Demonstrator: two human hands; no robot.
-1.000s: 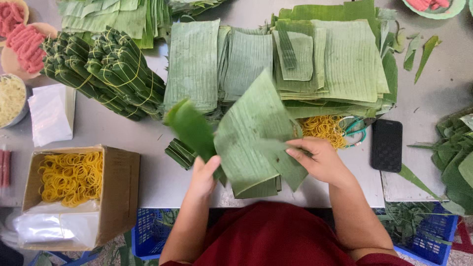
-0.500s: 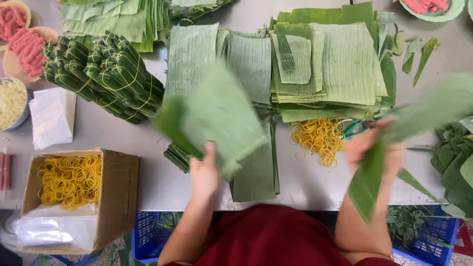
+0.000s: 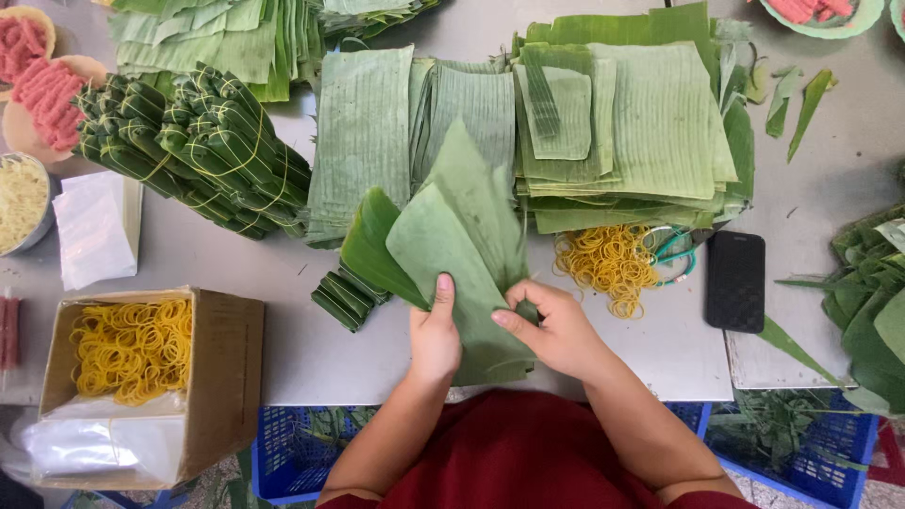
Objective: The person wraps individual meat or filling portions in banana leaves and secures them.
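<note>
Here both hands work at the near edge of the surface (image 3: 311, 363), on a small fan of cut banana leaf pieces (image 3: 452, 245). The left hand (image 3: 434, 339) is clamped on the fan's lower part, thumb lying up along the top piece and the fingers hidden beneath. The right hand (image 3: 556, 330) pinches the fan's right edge, thumb and curled fingers closed on the leaf. The pieces overlap, and their tips spread away from the person toward the middle of the surface; a darker, glossier piece (image 3: 370, 245) sticks out on the left side.

Just left of the left hand lies a short bundle of folded leaf strips (image 3: 339, 297). Beyond the fan, flat leaf stacks (image 3: 650, 123) cover the middle and far part of the surface. Toward the far left corner sits a heap of wrapped leaf parcels (image 3: 193, 151) tied with yellow bands. Right of the fan, near the leaf stacks, is a loose pile of yellow rubber bands (image 3: 603, 264), and just beyond it a black phone (image 3: 735, 280) lies flat. At the near left corner an open cardboard box (image 3: 222, 377) holds more yellow bands. Blue crates (image 3: 283, 443) stand below the near edge.
</note>
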